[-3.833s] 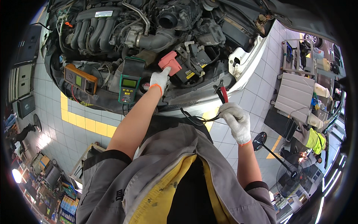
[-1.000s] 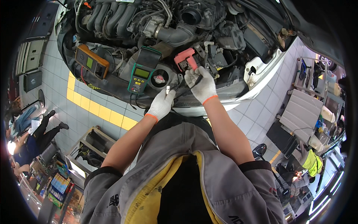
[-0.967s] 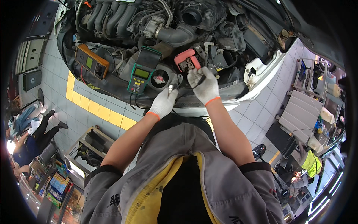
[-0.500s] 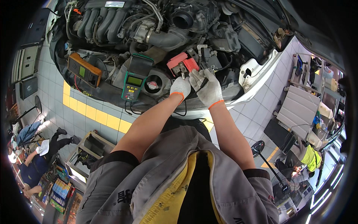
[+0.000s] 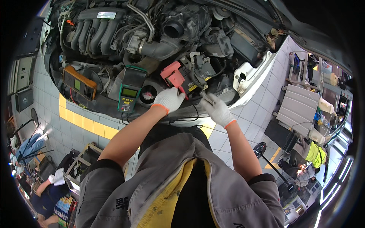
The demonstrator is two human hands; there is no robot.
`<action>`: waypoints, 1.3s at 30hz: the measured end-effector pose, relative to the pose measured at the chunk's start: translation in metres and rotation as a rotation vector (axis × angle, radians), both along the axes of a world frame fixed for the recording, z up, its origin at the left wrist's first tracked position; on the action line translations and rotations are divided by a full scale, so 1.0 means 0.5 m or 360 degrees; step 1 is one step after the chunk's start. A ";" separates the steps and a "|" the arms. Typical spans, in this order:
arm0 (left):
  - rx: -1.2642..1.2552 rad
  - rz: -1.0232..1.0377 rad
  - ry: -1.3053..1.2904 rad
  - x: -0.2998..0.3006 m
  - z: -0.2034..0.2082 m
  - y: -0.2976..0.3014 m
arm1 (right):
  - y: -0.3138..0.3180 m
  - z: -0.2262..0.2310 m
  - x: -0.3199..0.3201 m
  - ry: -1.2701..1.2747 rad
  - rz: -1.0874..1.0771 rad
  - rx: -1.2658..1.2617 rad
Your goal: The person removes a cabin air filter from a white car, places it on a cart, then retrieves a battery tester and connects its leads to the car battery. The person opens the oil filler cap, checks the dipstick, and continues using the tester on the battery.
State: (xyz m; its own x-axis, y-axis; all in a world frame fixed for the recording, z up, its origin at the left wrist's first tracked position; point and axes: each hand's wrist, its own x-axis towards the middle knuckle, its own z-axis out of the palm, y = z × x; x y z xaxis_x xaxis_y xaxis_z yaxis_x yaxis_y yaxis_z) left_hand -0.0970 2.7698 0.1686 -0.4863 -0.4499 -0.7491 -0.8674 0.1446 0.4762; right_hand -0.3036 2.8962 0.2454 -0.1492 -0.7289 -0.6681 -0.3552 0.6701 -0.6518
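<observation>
Head view, taken as a clock face: just inside the centre toward eleven, the left hand [image 5: 169, 100], in a white glove with an orange cuff, has its fingers curled against a slim red handle [image 5: 183, 91]. I cannot tell whether that grip is closed on the handle or only resting beside it. The handle sits at the five o'clock side of a pinkish-red terminal cover [image 5: 175, 77], which lies near twelve, at the left end of a dark battery [image 5: 207, 69].

Toward three from the centre is the right hand [image 5: 217, 110], gloved alike, its fingers partly bent and pointing toward eleven (they are blurred by motion). How far its grip is open, and whether anything is in it, I cannot tell. A black cable [image 5: 197, 111] loops between the two hands over the front edge of the engine bay.

At ten stands a green-and-black tester [image 5: 129, 92] with a small screen, just beside a round reservoir cap [image 5: 148, 95]. Farther out, between nine and ten, leans an orange-edged meter [image 5: 78, 83]. The ribbed engine intake [image 5: 91, 32] fills the area near half past ten.
</observation>
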 end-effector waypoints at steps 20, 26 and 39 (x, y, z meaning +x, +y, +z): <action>0.0384 0.0854 0.1005 0.031 0.077 0.114 | 0.052 0.046 0.065 -0.0835 -0.0223 0.0250; 0.0408 0.1297 0.0774 0.161 0.031 0.086 | -0.075 -0.044 -0.074 -0.0819 -0.1156 0.0184; 0.0112 0.1568 0.0536 0.362 -0.019 0.183 | -0.219 -0.155 -0.129 -0.0662 -0.1390 0.0332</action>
